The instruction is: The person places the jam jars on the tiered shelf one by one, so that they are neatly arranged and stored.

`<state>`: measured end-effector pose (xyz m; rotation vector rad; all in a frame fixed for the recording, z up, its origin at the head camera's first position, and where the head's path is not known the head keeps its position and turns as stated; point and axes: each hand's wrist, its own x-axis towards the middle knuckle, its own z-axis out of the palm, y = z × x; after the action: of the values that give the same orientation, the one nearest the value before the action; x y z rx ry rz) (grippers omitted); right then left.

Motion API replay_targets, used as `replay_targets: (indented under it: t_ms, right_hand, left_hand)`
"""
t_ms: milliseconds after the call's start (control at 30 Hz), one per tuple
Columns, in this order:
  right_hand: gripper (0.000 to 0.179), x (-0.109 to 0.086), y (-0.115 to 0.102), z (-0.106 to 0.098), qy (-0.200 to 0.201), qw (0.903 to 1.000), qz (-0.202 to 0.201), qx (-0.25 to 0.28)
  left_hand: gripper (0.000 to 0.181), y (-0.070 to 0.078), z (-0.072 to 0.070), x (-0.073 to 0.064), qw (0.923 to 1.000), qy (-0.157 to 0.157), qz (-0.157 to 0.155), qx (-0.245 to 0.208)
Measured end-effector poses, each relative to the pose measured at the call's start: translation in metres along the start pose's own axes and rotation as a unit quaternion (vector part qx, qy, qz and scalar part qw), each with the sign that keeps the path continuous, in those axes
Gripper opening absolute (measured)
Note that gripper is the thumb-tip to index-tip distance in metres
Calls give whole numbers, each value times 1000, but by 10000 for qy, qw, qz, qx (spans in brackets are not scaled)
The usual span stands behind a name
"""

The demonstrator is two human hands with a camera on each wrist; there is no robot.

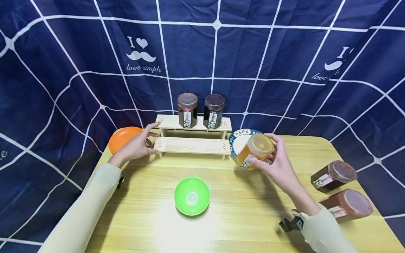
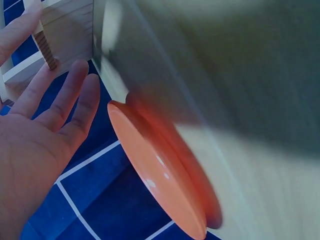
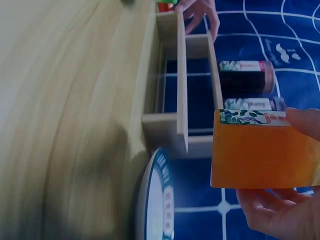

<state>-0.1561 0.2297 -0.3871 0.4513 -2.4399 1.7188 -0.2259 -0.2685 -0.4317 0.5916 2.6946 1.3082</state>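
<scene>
Cream sleeves [image 1: 80, 211] reached in from the near side, your left hand [image 1: 136, 143] touching the left end of a pale wooden two-tier rack [image 1: 193, 145] with its fingers spread. Your right hand [image 1: 278, 164] pinched a tilted amber jar [image 1: 255, 148] between thumb and fingers, raised near a round white plate with a blue-green rim [image 1: 232, 144], right of the rack. Two dark-brown jars [image 1: 188, 111] stood on the far, upper shelf.
</scene>
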Motion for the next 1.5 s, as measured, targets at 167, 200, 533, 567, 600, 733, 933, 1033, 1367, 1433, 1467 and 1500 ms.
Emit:
replay_targets:
  t_ms: [167, 200, 533, 567, 600, 733, 933, 1033, 1367, 1433, 1467, 1500]
  right_hand:
    - [92, 11, -5, 15, -162, 9995, -57, 261]
    - [92, 14, -6, 18, -208, 9993, -70, 295]
    - [95, 43, -12, 54, -591, 9948, -125, 815]
    - [96, 45, -14, 58, -635, 9944, -129, 837]
    - [95, 47, -15, 62, -675, 9940, -138, 855]
    - [95, 56, -18, 79, -843, 9925, -207, 866]
    - [93, 67, -20, 105, -1072, 9876, -264, 1114]
    - [93, 71, -20, 115, -1137, 9862, -251, 1181]
    - [94, 90, -21, 150, -1489, 9822, -261, 1113]
    - [93, 94, -22, 158, -1555, 9806, -292, 1155]
    - [92, 95, -23, 162, -1582, 9802, -309, 1154]
    - [91, 97, -23, 166, -1601, 9801, -322, 1130]
  left_hand:
    - [111, 0, 2, -1, 9999, 92, -58, -117]
    - [111, -1, 2, -1, 9998, 89, -70, -158]
    - [109, -7, 1, -4, 9985, -113, 38, -541]
    - [109, -7, 1, -4, 9987, -105, 26, -499]
    - [109, -7, 0, -5, 9990, -84, 3, -441]
    - [110, -6, -1, -6, 9997, 17, -63, -237]
    - [110, -5, -1, -6, 9997, -33, -71, -231]
    - [110, -5, 0, -5, 9994, -80, -5, -322]
    - [110, -6, 0, -7, 9990, -71, 6, -444]
    - [109, -6, 0, -7, 9992, -58, 2, -394]
    - [109, -6, 0, -7, 9993, -59, 11, -368]
    - [109, -6, 0, -7, 9994, -64, 22, -332]
